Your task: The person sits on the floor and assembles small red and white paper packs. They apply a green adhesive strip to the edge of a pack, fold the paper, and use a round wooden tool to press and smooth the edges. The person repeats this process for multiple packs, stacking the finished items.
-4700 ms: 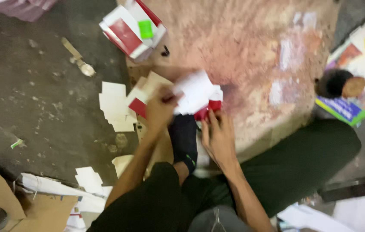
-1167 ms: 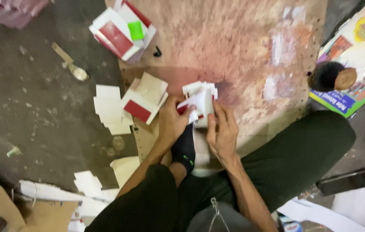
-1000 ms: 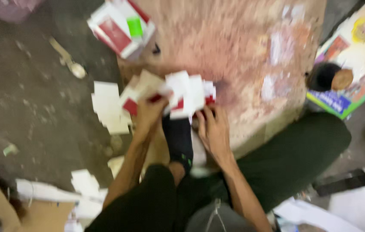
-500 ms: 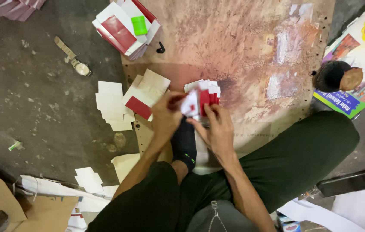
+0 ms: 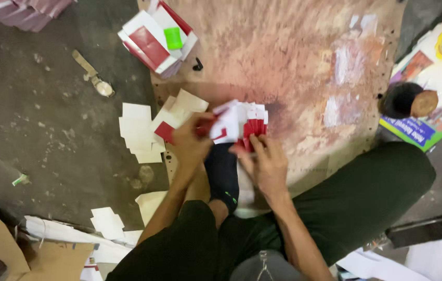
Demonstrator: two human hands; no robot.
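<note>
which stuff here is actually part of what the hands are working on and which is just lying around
In hand:
- left hand and right hand, both on the red and white folded card piece
- cut card pieces beside the left hand
- stained work board beneath

Lying about:
- stack of red and white cards with a green item
- spoon
- dark round container
- cardboard scraps

Red-white carton stack top-left; multicolour poster right edge

Stained board bears card stack; floor holds white cards.
</note>
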